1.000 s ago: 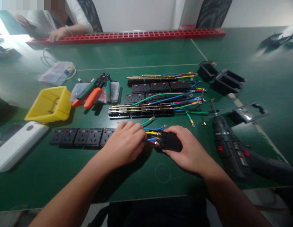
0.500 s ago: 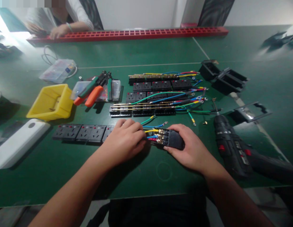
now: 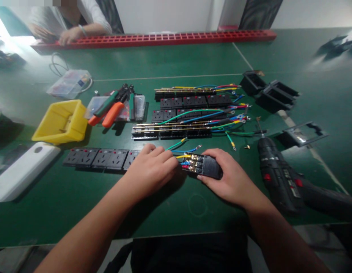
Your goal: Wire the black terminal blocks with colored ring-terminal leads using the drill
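Observation:
My right hand (image 3: 228,175) grips a black terminal block (image 3: 212,167) by its smooth rounded end, thumb along the near side. Brass screw terminals (image 3: 194,163) show on its left half. Yellow, blue and red wires (image 3: 181,157) run into them from the left. My left hand (image 3: 154,165) is curled closed about these wires, its fingertips just left of the block. Under and behind that hand lies a row of black socket modules (image 3: 110,154), its right end hidden. Loose green and blue wires (image 3: 190,149) with ring lugs stick out beyond my left knuckles.
Several wired socket strips (image 3: 176,131) lie behind my hands. At right are a cordless drill (image 3: 278,176) and black housings (image 3: 275,96). Crimping pliers (image 3: 115,108), a yellow bin (image 3: 45,127) and a white case (image 3: 24,172) lie left. A co-worker's hands (image 3: 68,36) rest at a red slotted rail (image 3: 176,39).
My left hand has shifted slightly right along the wires, closer to the block. My right hand and the block stay nearly in place.

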Demonstrator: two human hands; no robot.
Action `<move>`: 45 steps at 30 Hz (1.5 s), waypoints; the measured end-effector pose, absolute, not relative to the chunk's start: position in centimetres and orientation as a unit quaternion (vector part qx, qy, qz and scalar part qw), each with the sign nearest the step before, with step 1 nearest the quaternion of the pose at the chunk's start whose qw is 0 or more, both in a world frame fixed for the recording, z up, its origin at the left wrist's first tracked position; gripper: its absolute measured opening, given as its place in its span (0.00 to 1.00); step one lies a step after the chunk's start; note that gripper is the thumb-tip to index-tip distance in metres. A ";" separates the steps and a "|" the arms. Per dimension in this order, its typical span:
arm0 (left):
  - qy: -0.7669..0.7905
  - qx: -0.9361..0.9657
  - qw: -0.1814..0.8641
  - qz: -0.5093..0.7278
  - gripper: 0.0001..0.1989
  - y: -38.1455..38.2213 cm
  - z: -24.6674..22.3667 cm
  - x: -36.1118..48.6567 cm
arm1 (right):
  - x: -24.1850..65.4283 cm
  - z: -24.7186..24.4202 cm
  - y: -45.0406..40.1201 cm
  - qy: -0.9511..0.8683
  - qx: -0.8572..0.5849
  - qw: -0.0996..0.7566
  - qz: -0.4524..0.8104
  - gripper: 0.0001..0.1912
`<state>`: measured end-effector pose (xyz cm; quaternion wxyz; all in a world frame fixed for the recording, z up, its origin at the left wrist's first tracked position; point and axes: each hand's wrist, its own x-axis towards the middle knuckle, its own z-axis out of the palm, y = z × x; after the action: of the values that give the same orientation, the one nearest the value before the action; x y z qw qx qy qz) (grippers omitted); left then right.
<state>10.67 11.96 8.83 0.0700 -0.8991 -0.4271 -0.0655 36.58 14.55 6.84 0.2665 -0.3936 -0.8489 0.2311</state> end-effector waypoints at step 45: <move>-0.501 -0.852 -0.147 -0.047 0.08 12.2 9.7 10.8 | 36.9 7.0 14.5 -0.862 -0.354 0.272 0.241 0.27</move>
<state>10.76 12.24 9.65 -0.1469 -0.8517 -0.5007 -0.0469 36.89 14.50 6.97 0.2725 -0.3536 -0.8619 0.2407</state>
